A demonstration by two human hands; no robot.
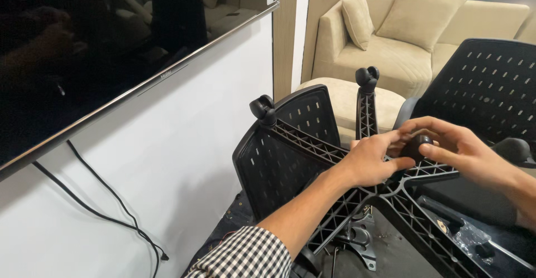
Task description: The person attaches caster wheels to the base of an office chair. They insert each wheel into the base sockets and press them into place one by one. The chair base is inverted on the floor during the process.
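**Two hands on one caster at the end of a base arm**

Two hands meet on a single caster (416, 144), a small black wheel at the tip of one arm of the upturned star base (391, 191). Left hand (373, 160): fingers curled, thumb under, pinching the caster and arm tip from the near side. Right hand (453, 146): fingers bent over the top, thumb below, gripping the same caster from the far side. The caster is mostly hidden between the fingers; whether its stem is seated cannot be told.

Risks, as judged:
- A finger could be nipped between caster and arm tip if the wheel shifts suddenly.
- The base is propped, not clamped; hard force at the tip could rock or tip it.
- A tilted stem could jam in its socket.

Around the hands:
- Two more casters, one (262, 109) far left of the left hand, one (367, 78) above it.
- Perforated seat panel (282, 160) just left of the left wrist.
- Mesh backrest (491, 85) behind the right hand, crowding it.
- Plastic bag (469, 236) of parts below the right hand.
- Screen (100, 49), cables (106, 208) and sofa (402, 43) well apart.
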